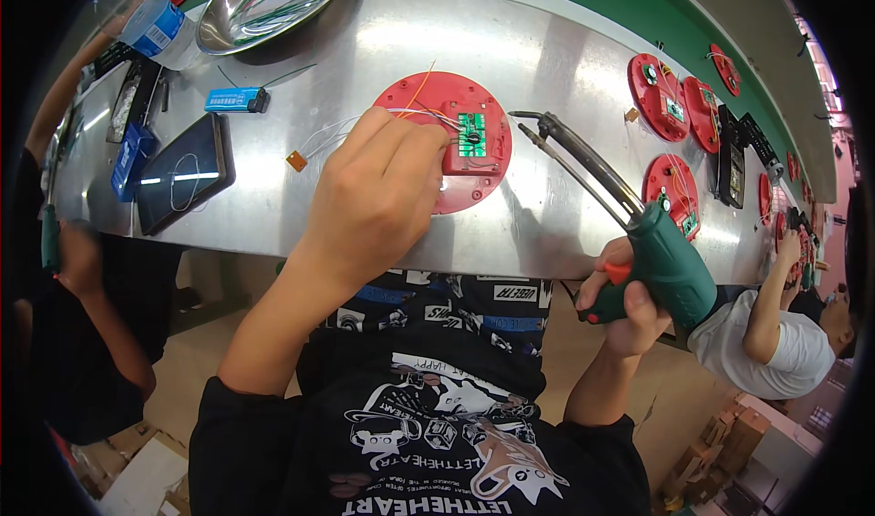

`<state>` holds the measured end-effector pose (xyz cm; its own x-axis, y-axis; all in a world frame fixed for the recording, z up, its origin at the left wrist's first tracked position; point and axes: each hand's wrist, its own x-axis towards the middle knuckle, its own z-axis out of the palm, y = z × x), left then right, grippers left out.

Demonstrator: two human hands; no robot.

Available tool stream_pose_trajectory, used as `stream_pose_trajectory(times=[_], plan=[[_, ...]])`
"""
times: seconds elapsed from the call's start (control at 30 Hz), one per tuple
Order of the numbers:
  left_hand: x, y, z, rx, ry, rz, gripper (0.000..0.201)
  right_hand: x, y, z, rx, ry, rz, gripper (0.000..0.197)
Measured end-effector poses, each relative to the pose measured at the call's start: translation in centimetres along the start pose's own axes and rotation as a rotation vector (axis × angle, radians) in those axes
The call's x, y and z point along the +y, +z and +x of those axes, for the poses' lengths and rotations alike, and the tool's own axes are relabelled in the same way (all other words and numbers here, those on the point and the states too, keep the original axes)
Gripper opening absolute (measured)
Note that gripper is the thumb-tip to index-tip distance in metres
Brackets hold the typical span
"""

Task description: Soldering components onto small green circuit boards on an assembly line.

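A round red plastic housing (488, 183) lies on the metal bench in front of me. On it sits a small green circuit board (471, 124) with a dark component and fine wires. My left hand (374, 188) is closed over the housing's left part, its fingertips pinching a thin wire at the board's left edge; the fingers hide most of that wire. White wires run out leftward to a small orange-brown piece (296, 160). My right hand (629, 302) grips a green soldering gun (670, 265) by its handle, near the red trigger. The gun's tip points up-left, just right of the housing, apart from it.
To the left are a dark tablet-like panel (185, 174), a blue lighter-sized pack (235, 100), a plastic bottle (164, 31) and a steel bowl (208, 37) of green wires. Several red housings (658, 97) lie at right. People work on both sides; the bench edge (510, 272) is near me.
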<state>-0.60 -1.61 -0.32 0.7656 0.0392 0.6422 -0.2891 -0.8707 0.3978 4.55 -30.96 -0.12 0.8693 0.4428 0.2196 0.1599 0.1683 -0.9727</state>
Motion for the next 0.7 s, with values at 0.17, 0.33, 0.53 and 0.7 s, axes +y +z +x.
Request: stream_pose_trajectory(times=[0.17,0.33,0.53,0.7], plan=[[-0.4,0.3,-0.2,0.024,0.006,-0.009,0.016,0.5,0.1,0.4,-0.022,-0.024,-0.063,0.048],[-0.2,0.1,0.3,0.007,0.027,0.081,0.017,0.6,0.3,0.5,0.056,0.004,-0.014,0.046],[0.2,0.1,0.4,0.009,-0.006,0.210,0.016,-0.1,0.8,1.8,0.199,-0.071,0.027,0.047],[0.7,-1.7,2.0,0.085,-0.047,0.150,0.032,1.4,-1.1,2.1,0.276,-0.155,0.115,0.045]])
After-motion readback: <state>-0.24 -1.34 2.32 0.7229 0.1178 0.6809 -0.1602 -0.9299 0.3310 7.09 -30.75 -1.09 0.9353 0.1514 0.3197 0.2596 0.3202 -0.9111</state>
